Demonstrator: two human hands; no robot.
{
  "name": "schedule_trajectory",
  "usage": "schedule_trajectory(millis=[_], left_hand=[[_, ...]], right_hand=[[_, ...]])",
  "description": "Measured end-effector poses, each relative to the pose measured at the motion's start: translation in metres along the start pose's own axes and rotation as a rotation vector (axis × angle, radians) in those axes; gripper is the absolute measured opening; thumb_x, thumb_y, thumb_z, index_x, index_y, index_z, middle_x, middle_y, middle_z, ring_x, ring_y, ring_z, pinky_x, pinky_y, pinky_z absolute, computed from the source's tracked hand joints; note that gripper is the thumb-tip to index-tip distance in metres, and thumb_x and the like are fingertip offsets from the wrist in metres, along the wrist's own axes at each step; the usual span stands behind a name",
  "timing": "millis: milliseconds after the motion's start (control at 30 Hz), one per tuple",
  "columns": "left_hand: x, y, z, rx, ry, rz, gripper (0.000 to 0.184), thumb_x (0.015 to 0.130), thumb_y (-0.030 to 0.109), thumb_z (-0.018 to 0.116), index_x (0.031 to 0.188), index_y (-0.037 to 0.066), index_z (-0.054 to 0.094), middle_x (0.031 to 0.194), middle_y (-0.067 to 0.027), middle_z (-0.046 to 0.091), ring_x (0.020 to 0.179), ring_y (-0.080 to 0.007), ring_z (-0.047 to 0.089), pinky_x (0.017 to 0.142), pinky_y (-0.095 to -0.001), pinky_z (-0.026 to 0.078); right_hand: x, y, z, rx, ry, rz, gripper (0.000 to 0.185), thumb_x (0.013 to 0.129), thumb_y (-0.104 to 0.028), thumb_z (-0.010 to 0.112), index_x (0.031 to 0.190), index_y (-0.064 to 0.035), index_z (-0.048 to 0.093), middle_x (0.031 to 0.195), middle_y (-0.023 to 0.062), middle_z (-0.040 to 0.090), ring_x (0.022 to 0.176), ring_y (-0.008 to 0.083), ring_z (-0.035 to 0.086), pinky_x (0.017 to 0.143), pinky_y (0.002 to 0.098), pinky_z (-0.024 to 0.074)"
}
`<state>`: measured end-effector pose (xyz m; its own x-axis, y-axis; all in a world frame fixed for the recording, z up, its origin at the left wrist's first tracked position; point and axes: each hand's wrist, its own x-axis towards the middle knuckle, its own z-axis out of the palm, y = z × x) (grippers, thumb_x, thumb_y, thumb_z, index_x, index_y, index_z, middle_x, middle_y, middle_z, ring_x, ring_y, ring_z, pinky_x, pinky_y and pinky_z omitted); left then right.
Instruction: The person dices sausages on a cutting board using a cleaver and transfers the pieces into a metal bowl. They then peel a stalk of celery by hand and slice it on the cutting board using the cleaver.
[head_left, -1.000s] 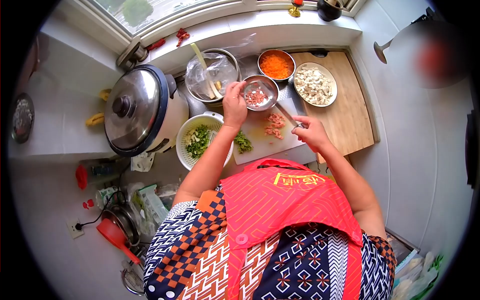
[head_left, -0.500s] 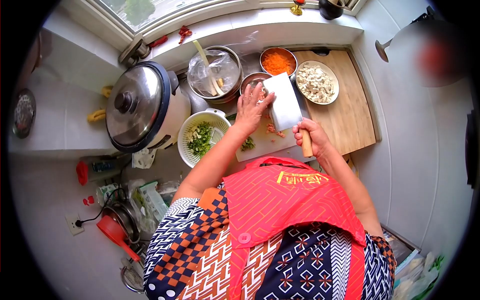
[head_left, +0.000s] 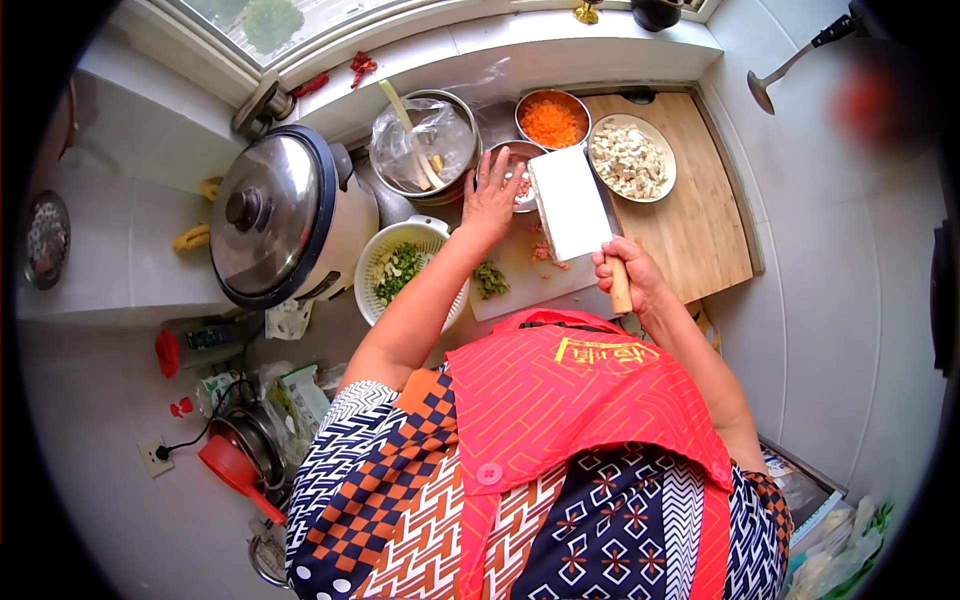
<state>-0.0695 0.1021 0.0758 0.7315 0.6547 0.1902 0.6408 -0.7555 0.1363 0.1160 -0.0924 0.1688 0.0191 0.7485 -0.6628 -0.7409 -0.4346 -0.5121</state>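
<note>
In the head view my right hand (head_left: 632, 272) is wrapped round the wooden handle of a cleaver (head_left: 575, 205). The broad blade catches bright light, and its far end reaches the edge of a small metal bowl (head_left: 523, 155) holding pinkish diced bits. My left hand (head_left: 490, 200) lies at the bowl's left side with its fingers stretched out; whether they press on the rim I cannot tell. Below the blade, a white cutting board (head_left: 525, 290) carries scattered pink diced bits (head_left: 545, 253) and a small heap of chopped greens (head_left: 490, 280).
Behind stand a bowl of shredded carrot (head_left: 552, 123) and a pot (head_left: 468, 110) with a plastic bag. A plate of pale diced pieces (head_left: 630, 160) rests on a wooden board (head_left: 700, 220). Leftward are a white colander (head_left: 440, 235) with chopped greens and a large lidded cooker (head_left: 270, 215).
My left hand has shifted slightly left, away from the blade, so more of the small bowl shows. The cleaver has moved a little right and down, its blade now brighter.
</note>
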Motion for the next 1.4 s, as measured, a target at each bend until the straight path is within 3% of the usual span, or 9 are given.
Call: schedule_trajectory(millis=[67, 167, 200, 333, 433, 467, 700, 933, 1400], left_hand=[[0.000, -0.003, 0.004, 0.027, 0.037, 0.000, 0.058, 0.084, 0.007, 0.053, 0.141, 0.012, 0.041, 0.155, -0.0100, 0.019, 0.143, -0.0336, 0.018, 0.110, -0.0502, 0.025], [-0.004, 0.000, -0.002, -0.013, 0.125, 0.024, 0.056, 0.081, 0.011, 0.057, 0.136, 0.010, 0.045, 0.153, -0.0097, 0.023, 0.141, -0.0327, 0.020, 0.108, -0.0469, 0.029], [-0.006, 0.009, -0.020, -0.137, 0.229, 0.028, 0.046, 0.078, 0.003, 0.057, 0.124, 0.007, 0.055, 0.141, -0.0126, 0.039, 0.132, -0.0338, 0.034, 0.103, -0.0425, 0.036], [-0.018, 0.023, -0.028, -0.500, 0.420, 0.062, 0.032, 0.077, -0.007, 0.054, 0.107, 0.002, 0.062, 0.113, -0.0139, 0.058, 0.105, -0.0342, 0.055, 0.093, -0.0389, 0.045], [-0.038, 0.035, -0.022, -0.687, 0.337, 0.022, 0.031, 0.077, -0.008, 0.055, 0.105, 0.002, 0.063, 0.110, -0.0147, 0.059, 0.102, -0.0335, 0.057, 0.090, -0.0387, 0.047], [-0.043, 0.041, -0.019, -0.736, 0.362, -0.002, 0.025, 0.081, -0.006, 0.055, 0.103, 0.002, 0.065, 0.102, -0.0153, 0.062, 0.092, -0.0320, 0.063, 0.080, -0.0360, 0.051], [-0.088, 0.058, 0.032, -0.848, 0.091, -0.237, 0.029, 0.078, -0.004, 0.060, 0.105, 0.002, 0.066, 0.104, -0.0140, 0.062, 0.083, -0.0287, 0.065, 0.071, -0.0334, 0.053], [-0.100, 0.073, 0.023, -0.632, -0.206, -0.179, 0.087, 0.062, 0.003, 0.081, 0.136, -0.001, 0.036, 0.131, -0.0247, 0.037, 0.119, -0.0431, 0.043, 0.100, -0.0414, 0.041], [-0.078, 0.079, 0.043, -0.633, -0.063, -0.172, 0.065, 0.065, 0.003, 0.078, 0.123, -0.002, 0.048, 0.114, -0.0219, 0.046, 0.104, -0.0420, 0.050, 0.090, -0.0430, 0.045]], right_hand=[[-0.004, 0.000, 0.000, -0.003, -0.007, -0.008, 0.004, 0.088, -0.010, 0.052, 0.087, -0.0066, 0.050, 0.075, 0.0073, 0.057, 0.057, 0.0126, 0.051, 0.044, 0.0246, 0.0437], [-0.007, 0.002, -0.004, -0.040, 0.008, -0.048, 0.007, 0.088, -0.012, 0.054, 0.088, -0.0094, 0.047, 0.076, 0.0065, 0.057, 0.055, 0.0109, 0.050, 0.044, 0.0238, 0.0435], [-0.010, 0.003, -0.004, -0.046, 0.037, -0.066, 0.008, 0.089, -0.013, 0.054, 0.087, -0.0095, 0.047, 0.075, 0.0054, 0.057, 0.054, 0.0104, 0.049, 0.043, 0.0235, 0.0430], [-0.019, 0.012, -0.020, -0.028, 0.100, -0.055, 0.011, 0.091, -0.015, 0.055, 0.086, -0.0074, 0.048, 0.072, 0.0061, 0.056, 0.053, 0.0113, 0.049, 0.044, 0.0241, 0.0425], [-0.029, 0.025, -0.034, -0.024, 0.097, -0.083, 0.012, 0.091, -0.015, 0.056, 0.087, -0.0074, 0.048, 0.072, 0.0054, 0.056, 0.053, 0.0107, 0.048, 0.044, 0.0240, 0.0418], [-0.031, 0.029, -0.039, -0.024, 0.092, -0.091, 0.012, 0.091, -0.016, 0.057, 0.088, -0.0077, 0.049, 0.072, 0.0046, 0.055, 0.052, 0.0103, 0.048, 0.044, 0.0238, 0.0414], [-0.051, 0.075, -0.075, -0.030, 0.203, -0.092, 0.009, 0.091, -0.014, 0.056, 0.090, -0.0084, 0.049, 0.070, 0.0042, 0.056, 0.052, 0.0108, 0.049, 0.044, 0.0246, 0.0427], [-0.055, 0.126, -0.106, -0.009, 0.257, -0.100, 0.009, 0.090, -0.015, 0.058, 0.089, -0.0075, 0.053, 0.071, 0.0043, 0.057, 0.053, 0.0120, 0.050, 0.046, 0.0254, 0.0442], [-0.034, 0.161, -0.114, -0.055, 0.157, -0.058, 0.007, 0.090, -0.014, 0.057, 0.089, -0.0075, 0.055, 0.072, 0.0032, 0.057, 0.056, 0.0110, 0.052, 0.049, 0.0243, 0.0453]])
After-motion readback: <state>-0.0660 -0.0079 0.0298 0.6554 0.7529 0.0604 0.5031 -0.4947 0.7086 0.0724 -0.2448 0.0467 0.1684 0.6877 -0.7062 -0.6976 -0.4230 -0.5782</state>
